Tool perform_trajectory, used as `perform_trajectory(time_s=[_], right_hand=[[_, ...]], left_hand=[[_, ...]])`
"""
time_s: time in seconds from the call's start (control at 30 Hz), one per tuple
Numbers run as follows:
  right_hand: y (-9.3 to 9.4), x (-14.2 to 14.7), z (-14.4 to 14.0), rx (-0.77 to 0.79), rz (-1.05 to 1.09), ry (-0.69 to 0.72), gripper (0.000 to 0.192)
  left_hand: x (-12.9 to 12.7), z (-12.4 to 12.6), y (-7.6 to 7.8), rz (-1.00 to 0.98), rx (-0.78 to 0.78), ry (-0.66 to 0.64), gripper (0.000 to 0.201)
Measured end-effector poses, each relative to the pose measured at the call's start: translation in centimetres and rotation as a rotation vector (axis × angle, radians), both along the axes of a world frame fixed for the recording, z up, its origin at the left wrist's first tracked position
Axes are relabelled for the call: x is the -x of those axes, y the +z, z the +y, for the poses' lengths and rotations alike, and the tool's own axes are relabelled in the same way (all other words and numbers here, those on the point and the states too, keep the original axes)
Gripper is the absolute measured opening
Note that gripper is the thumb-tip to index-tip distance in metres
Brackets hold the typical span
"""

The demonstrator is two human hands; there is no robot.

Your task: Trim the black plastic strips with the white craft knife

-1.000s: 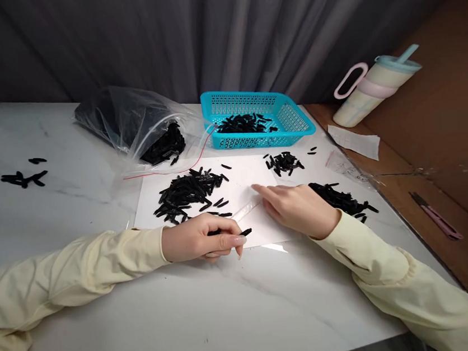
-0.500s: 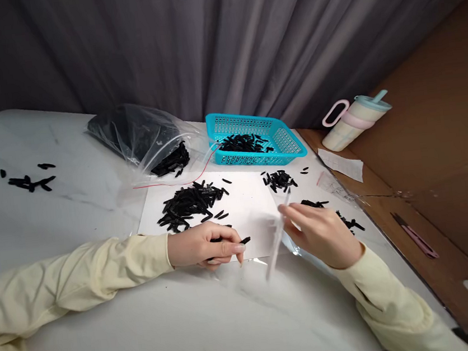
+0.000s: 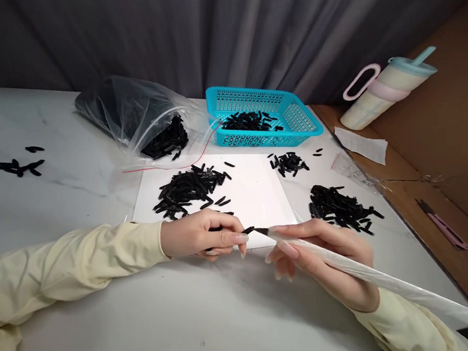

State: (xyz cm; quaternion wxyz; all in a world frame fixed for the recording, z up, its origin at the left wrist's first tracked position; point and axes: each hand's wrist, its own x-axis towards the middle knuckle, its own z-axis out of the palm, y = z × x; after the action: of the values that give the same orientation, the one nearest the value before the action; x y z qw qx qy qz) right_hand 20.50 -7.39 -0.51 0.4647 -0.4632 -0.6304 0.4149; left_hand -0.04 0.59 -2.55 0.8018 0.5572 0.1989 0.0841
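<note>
Pinching one black clip (image 3: 247,231) at frame centre, the left hand (image 3: 201,237) meets the right hand (image 3: 319,256), closed on one clear sleeve (image 3: 381,278). Bare bench (image 3: 170,323) fills lower frame; three loose clip piles (image 3: 191,187) lie above, plus a fourth far left.

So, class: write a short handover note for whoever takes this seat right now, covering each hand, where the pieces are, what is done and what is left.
Left hand: resting on the white marble-look table, pinching small black plastic pieces.
Right hand: holding a long narrow clear plastic sleeve, its mouth meeting those pieces.
Loose black pieces lie heaped on the white paper sheet, beside it at the right, in the turquoise slotted basket and in the clear plastic bag.
Done: one dark tip shows at the sleeve mouth.
Left: the sleeve looks mostly unfilled; the heaps remain.
</note>
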Motion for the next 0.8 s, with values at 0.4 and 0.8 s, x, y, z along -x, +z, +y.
perform_trajectory(time_s=[0.4,0.8], right_hand=[[0.4,0.0,-0.44,-0.145,-0.251,-0.036,0.01],[0.4,-0.11,-0.16,-0.148,-0.29,-0.024,0.012]], left_hand=[[-0.03,-0.1,0.35,0.031,-0.046,0.002,0.022],[-0.11,-0.01,0.5,0.058,-0.077,-0.004,0.023]])
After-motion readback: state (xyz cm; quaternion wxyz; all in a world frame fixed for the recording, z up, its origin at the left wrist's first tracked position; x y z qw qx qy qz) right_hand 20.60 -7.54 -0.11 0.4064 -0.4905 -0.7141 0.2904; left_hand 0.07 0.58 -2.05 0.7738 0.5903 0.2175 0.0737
